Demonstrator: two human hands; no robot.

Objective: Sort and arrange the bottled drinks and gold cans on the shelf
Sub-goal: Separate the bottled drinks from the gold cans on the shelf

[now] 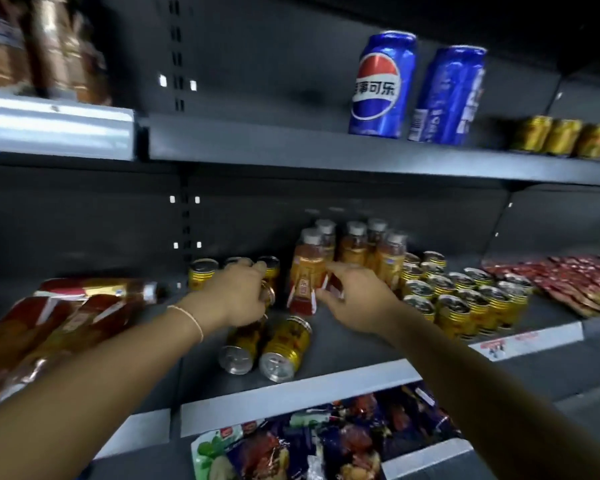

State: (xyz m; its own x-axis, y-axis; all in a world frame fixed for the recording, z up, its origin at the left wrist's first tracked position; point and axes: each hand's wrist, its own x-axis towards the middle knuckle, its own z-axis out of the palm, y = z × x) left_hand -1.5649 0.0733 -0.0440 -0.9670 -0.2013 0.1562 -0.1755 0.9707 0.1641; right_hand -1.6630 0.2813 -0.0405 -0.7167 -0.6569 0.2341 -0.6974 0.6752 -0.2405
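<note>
The dark grey metal shelf (343, 344) has a pale price strip along its front lip, and the bare floor between that lip and the stock is the only open working room. At its left end, large amber drink bottles with red-and-gold labels (66, 317) lie on their sides, unsorted and taking up that end. On the right, a tidy block of upright gold cans (465, 299) stands in rows, so loose cans probably belong there. Just left of the block, a cluster of small white-capped orange bottles (357, 244) stands near the back wall. Two fallen gold cans (284, 348) lie at the front, ends facing the lip (they could roll off if nudged).

The right hand (357, 303) pinches the front orange bottle (303, 271) low on its label between thumb and fingers, likely to draw it in with the cluster. The left hand (239, 296) has its fingers curled round a gold can (269, 294), with more standing cans (203, 273) behind.
</note>
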